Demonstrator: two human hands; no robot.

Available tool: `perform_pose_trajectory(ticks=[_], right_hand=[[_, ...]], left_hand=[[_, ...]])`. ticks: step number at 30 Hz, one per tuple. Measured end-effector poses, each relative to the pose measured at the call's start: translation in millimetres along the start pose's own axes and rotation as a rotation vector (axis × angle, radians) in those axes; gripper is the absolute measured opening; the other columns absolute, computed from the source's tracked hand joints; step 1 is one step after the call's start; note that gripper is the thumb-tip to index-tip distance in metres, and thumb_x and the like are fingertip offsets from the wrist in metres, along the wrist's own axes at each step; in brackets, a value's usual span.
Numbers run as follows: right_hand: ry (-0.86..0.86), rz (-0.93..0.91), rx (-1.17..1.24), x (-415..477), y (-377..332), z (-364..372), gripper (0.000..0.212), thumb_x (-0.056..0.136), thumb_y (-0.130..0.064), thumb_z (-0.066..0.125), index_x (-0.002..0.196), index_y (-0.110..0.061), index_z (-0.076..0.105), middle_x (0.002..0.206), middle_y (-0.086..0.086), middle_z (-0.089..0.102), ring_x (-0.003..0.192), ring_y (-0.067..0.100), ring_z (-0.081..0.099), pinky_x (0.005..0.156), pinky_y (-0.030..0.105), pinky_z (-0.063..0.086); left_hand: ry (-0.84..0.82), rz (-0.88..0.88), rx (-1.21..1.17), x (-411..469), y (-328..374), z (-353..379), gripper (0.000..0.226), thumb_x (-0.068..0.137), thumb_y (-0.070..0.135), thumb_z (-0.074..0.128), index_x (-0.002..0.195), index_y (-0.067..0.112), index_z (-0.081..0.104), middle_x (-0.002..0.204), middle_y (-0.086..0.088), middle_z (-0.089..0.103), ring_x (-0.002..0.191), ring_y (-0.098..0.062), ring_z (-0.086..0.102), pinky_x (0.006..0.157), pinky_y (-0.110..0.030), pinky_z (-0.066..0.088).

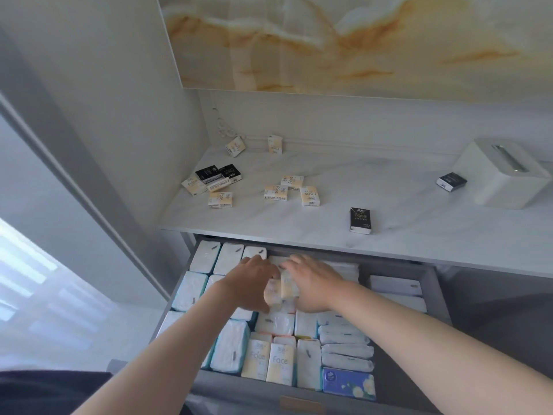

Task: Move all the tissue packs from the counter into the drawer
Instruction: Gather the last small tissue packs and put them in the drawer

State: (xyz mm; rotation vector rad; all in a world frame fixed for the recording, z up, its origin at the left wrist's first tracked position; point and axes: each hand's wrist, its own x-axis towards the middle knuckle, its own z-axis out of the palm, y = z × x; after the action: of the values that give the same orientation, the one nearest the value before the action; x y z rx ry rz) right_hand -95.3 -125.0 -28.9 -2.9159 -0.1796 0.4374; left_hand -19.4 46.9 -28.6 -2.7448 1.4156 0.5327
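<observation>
Over the open grey drawer, my left hand and right hand clasp pale-yellow tissue packs between them. Beyond, on the white marble surface, a black tissue pack lies nearest my right hand.

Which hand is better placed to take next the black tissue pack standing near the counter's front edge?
Probably the right hand: the black tissue pack stands to its right, so the left hand would cross it.

Soft daylight, seemingly from the left; edges bowed, hands slightly blurred.
</observation>
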Motion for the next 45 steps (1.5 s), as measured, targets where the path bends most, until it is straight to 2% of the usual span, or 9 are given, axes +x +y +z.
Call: perform_pose_trajectory(ticks=[5, 10, 14, 20, 27, 30, 33, 37, 45], right_hand=[[-0.122, 0.068, 0.123, -14.0, -12.1, 34.5, 0.075, 0.077, -0.044, 0.078, 0.141, -0.023, 0.045, 0.14, 0.003, 0.05, 0.129, 0.026, 0.046, 0.103, 0.041, 0.044], [-0.2, 0.101, 0.275, -20.2, -20.5, 43.5, 0.096, 0.077, -0.032, 0.082, 0.155, -0.021, 0.028, 0.155, 0.004, 0.038, 0.141, 0.024, 0.036, 0.115, 0.033, 0.032], [-0.167, 0.214, 0.29, -22.8, -15.8, 37.8, 0.075, 0.08, -0.02, 0.066, 0.149, -0.019, 0.037, 0.145, 0.005, 0.04, 0.135, 0.023, 0.039, 0.109, 0.031, 0.038], [-0.107, 0.222, 0.325, -23.2, -20.2, 53.3, 0.026, 0.086, -0.022, 0.066, 0.111, -0.027, 0.068, 0.12, -0.001, 0.059, 0.112, 0.02, 0.058, 0.09, 0.026, 0.048], [-0.148, 0.179, 0.229, -20.7, -13.9, 37.7, 0.042, 0.087, -0.026, 0.058, 0.128, -0.033, 0.062, 0.128, -0.006, 0.057, 0.118, 0.019, 0.055, 0.098, 0.032, 0.047], [-0.006, 0.182, 0.28, -13.6, -8.9, 12.8, 0.038, 0.092, -0.025, 0.056, 0.13, -0.03, 0.06, 0.127, -0.006, 0.06, 0.115, 0.017, 0.057, 0.094, 0.031, 0.046], [0.195, 0.215, 0.364, 1.1, 6.0, -14.2, 0.028, 0.093, -0.02, 0.054, 0.116, -0.027, 0.068, 0.117, -0.005, 0.066, 0.109, 0.018, 0.061, 0.088, 0.03, 0.048], [0.346, 0.253, 0.388, 20.5, 34.2, -34.5, 0.03, 0.092, -0.015, 0.054, 0.118, -0.022, 0.068, 0.12, -0.001, 0.061, 0.111, 0.02, 0.059, 0.094, 0.034, 0.048], [0.435, 0.324, 0.283, 60.9, 78.3, -53.6, 0.057, 0.087, -0.006, 0.059, 0.142, -0.016, 0.049, 0.15, 0.006, 0.038, 0.132, 0.031, 0.042, 0.106, 0.039, 0.039]], left_hand=[[-0.105, 0.057, 0.248, -16.2, 7.1, 15.9, 0.082, 0.069, 0.059, 0.076, 0.138, 0.031, 0.045, 0.136, 0.006, 0.049, 0.127, -0.019, 0.035, 0.111, -0.036, 0.027], [-0.119, 0.009, 0.23, -31.0, 12.9, 11.5, 0.067, 0.085, 0.054, 0.066, 0.145, 0.037, 0.042, 0.146, 0.0, 0.04, 0.138, -0.025, 0.024, 0.114, -0.038, 0.022], [-0.127, 0.035, 0.328, -32.1, 15.5, 14.7, 0.055, 0.088, 0.057, 0.059, 0.139, 0.037, 0.051, 0.141, -0.001, 0.049, 0.137, -0.027, 0.026, 0.113, -0.039, 0.021], [-0.079, 0.048, 0.27, -29.9, 13.8, 17.1, 0.056, 0.088, 0.054, 0.061, 0.137, 0.03, 0.052, 0.135, 0.001, 0.051, 0.13, -0.024, 0.036, 0.112, -0.036, 0.027], [-0.091, 0.011, 0.133, -25.8, 17.8, 8.5, 0.051, 0.091, 0.04, 0.062, 0.139, 0.03, 0.05, 0.137, 0.0, 0.05, 0.127, -0.022, 0.043, 0.109, -0.035, 0.034], [0.004, -0.03, 0.003, -8.8, 12.9, -3.2, 0.046, 0.091, 0.036, 0.061, 0.135, 0.033, 0.051, 0.128, 0.004, 0.059, 0.121, -0.02, 0.051, 0.105, -0.037, 0.041], [0.117, -0.083, -0.11, 12.3, 5.2, -22.3, 0.039, 0.091, 0.032, 0.058, 0.13, 0.033, 0.055, 0.116, 0.006, 0.065, 0.112, -0.018, 0.056, 0.096, -0.037, 0.047], [0.306, -0.129, -0.178, 41.6, -3.7, -47.0, 0.035, 0.092, 0.026, 0.055, 0.127, 0.028, 0.056, 0.11, 0.005, 0.065, 0.106, -0.017, 0.056, 0.087, -0.032, 0.047], [0.425, -0.249, -0.234, 97.9, -41.1, -64.2, 0.049, 0.096, 0.015, 0.049, 0.144, 0.017, 0.043, 0.145, -0.005, 0.04, 0.133, -0.024, 0.035, 0.107, -0.04, 0.04]])
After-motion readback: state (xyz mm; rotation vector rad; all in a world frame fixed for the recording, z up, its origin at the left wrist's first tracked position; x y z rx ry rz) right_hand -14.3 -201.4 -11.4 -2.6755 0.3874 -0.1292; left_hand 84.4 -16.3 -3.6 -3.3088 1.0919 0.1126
